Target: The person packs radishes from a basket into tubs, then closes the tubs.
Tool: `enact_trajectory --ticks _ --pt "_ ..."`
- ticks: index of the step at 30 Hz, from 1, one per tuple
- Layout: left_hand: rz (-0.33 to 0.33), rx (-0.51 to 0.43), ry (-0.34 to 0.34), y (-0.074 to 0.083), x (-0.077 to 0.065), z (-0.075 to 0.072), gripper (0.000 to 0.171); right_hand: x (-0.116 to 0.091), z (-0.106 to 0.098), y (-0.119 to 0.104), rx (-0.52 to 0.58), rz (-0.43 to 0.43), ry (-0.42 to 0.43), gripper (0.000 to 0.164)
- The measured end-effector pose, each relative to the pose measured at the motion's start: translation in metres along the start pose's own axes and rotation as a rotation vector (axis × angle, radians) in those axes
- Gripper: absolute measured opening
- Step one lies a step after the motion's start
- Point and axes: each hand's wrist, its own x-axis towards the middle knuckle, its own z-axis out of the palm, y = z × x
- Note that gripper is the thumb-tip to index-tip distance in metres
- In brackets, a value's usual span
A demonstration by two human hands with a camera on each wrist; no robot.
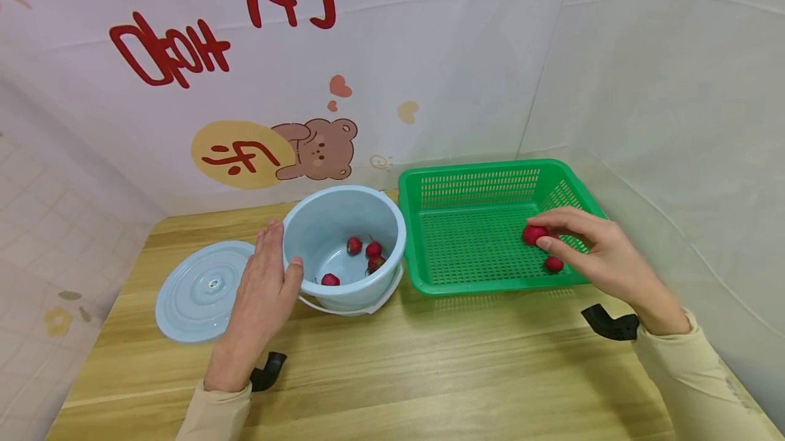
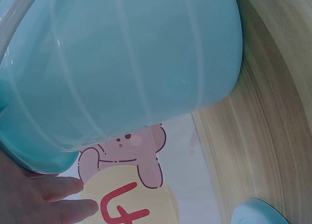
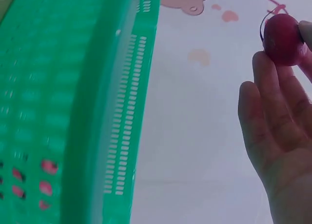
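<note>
My right hand [image 1: 604, 250] pinches a small round red fruit [image 1: 535, 234] between thumb and fingers, over the right part of the green basket [image 1: 490, 288]. In the right wrist view that red fruit [image 3: 282, 40] shows a thin curved stem. Another red fruit [image 1: 553, 264] lies in the basket just below this hand. My left hand [image 1: 260, 291] rests against the left rim of a light blue bucket [image 1: 345, 194], its fingers straight and the thumb at the rim. Inside the bucket are several red fruits [image 1: 354, 245], some with stems. The left wrist view shows the fingers [image 2: 63, 187] beside the rim.
A round light blue lid [image 1: 199, 294] lies on the wooden table [image 1: 429, 373], left of the bucket and partly behind the left hand. The bucket's pale handle [image 1: 388, 296] hangs down in front. A white printed wall sheet [image 1: 466, 86] stands behind the basket and bucket.
</note>
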Motion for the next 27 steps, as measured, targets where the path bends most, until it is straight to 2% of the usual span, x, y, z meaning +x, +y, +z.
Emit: enact_trajectory --ticks 4,10,23,27 --pt "-0.002 0.0 0.0 0.001 0.0 0.0 0.068 0.004 0.007 -0.009 0.055 -0.005 0.012 0.049" --pt "-0.007 0.005 -0.003 0.0 -0.001 0.0 0.069 0.011 0.016 -0.02 0.032 -0.037 0.069 0.05" --pt "-0.006 0.002 -0.003 0.0 0.0 -0.001 0.069 0.033 0.04 -0.034 0.052 -0.071 0.1 0.046" --pt "-0.007 0.002 -0.002 0.001 0.0 0.0 0.069 0.039 0.048 -0.036 0.059 -0.125 0.104 0.044"
